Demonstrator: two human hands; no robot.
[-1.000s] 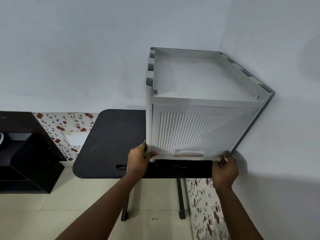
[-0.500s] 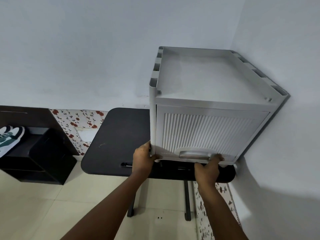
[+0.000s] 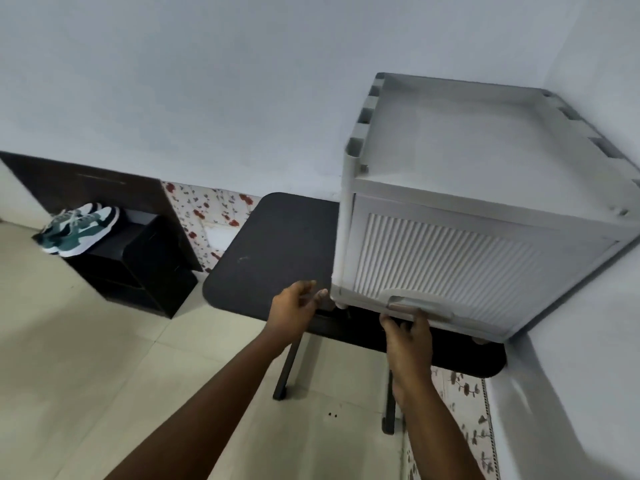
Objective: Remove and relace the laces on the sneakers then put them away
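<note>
A pair of green, white and black sneakers (image 3: 78, 228) sits on a low dark shelf unit (image 3: 138, 268) at the far left. A white plastic storage box (image 3: 485, 216) with a ribbed front door stands on a black table (image 3: 273, 251) in the room's corner. My right hand (image 3: 407, 332) reaches up from below, its fingers touching the door's handle (image 3: 408, 304) at the bottom edge. My left hand (image 3: 296, 308) hovers just left of the box's lower left corner, fingers relaxed, holding nothing.
Pale walls meet behind the box on the right. The table stands on thin black legs (image 3: 287, 368) over a beige tiled floor (image 3: 69, 358). Flowered tiles (image 3: 211, 216) line the wall base.
My left hand has let go of the box's lower left corner. My right hand moved from the box's right corner to the door handle. The view swung left, bringing the sneakers into sight.
</note>
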